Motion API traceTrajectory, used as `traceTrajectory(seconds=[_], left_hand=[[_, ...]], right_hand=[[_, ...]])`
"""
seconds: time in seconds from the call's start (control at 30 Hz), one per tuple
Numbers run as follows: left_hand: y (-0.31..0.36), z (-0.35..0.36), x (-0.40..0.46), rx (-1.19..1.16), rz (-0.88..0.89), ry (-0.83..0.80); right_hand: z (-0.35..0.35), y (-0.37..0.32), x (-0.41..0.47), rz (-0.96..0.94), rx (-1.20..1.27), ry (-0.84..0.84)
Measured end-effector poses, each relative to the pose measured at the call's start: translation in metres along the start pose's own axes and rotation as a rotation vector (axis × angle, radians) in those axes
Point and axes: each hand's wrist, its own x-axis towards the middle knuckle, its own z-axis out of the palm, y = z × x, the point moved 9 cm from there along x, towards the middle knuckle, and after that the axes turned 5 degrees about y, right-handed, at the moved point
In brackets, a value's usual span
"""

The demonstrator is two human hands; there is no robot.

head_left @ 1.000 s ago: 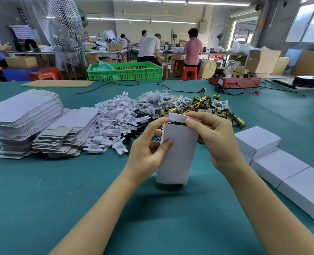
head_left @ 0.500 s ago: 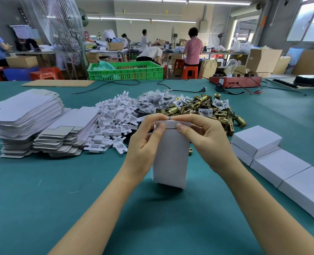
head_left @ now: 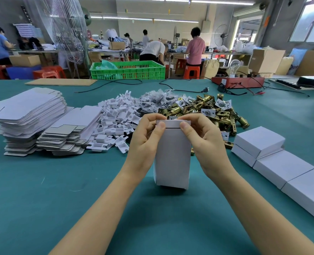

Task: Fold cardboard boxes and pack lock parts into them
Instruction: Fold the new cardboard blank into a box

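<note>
White box [head_left: 172, 159] is held upright, its bottom end on or just over the green counter [head_left: 42, 208]; contact cannot be told. Top flap [head_left: 173, 124] is folded over the open end, a dark slit left under it. Left hand [head_left: 145, 138] is curled round the box's left side, thumb pressed on the flap's left end. Right hand [head_left: 204, 142] is curled round the right side, thumb pressed on the flap's right end. Both forearms are seen coming in from the near edge.

Toward the right edge, closed white boxes [head_left: 281, 166] are lined up touching each other, one stacked on top at the far end. Toward the left edge, flat box blanks [head_left: 27, 115] are piled in two stacks side by side. Just behind the held box: white plastic inserts [head_left: 115, 124], small bagged parts [head_left: 158, 100], brass lock parts [head_left: 207, 107] heaped in a row, all touching. Near the far edge: a black cable [head_left: 180, 89], a cardboard sheet [head_left: 60, 82], a red box with a bulb [head_left: 237, 81].
</note>
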Motion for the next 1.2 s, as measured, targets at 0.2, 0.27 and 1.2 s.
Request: traceTrajectory(seconds=[0.2,0.27,1.2], left_hand=[[-0.006,0.001,-0.002,-0.035,-0.057,0.062],[-0.005,0.002,-0.002,-0.057,-0.061,0.066],[-0.005,0.003,-0.003,-0.135,-0.059,0.092]], right_hand=[[0.006,0.006,-0.007,0.036,0.089,0.071],[0.006,0.007,-0.008,0.059,0.119,0.088],[0.007,-0.004,-0.008,-0.011,0.121,0.063]])
